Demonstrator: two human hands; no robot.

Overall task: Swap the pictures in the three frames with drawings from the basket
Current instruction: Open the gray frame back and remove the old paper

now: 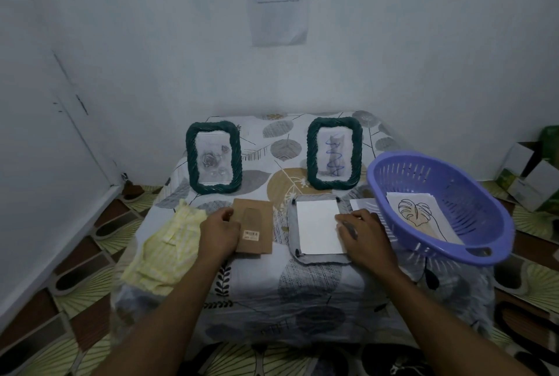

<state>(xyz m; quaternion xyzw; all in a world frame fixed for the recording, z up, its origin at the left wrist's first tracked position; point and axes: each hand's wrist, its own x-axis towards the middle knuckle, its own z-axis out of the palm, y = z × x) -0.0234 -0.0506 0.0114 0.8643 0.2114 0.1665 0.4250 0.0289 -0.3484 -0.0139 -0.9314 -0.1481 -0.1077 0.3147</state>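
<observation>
Backing board (254,226) sits gripped in left hand (219,232), while right hand (364,235) rests relaxed fingers (344,218) on white sheet (319,227)

Leaf-print table (302,300): upright frames (214,161) (334,153), face-down frame (320,259), backing board (254,224), yellow cloth (163,251), basket (423,161).

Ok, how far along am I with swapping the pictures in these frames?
Done: the third frame lies face down with its brown backing off. In hand: your left hand grips the backing, your right hand touches the white sheet lying in it, old picture or new drawing I cannot tell. Left: closing it, and perhaps the upright rose frame and cat frame; a leaf drawing waits in the basket.
</observation>
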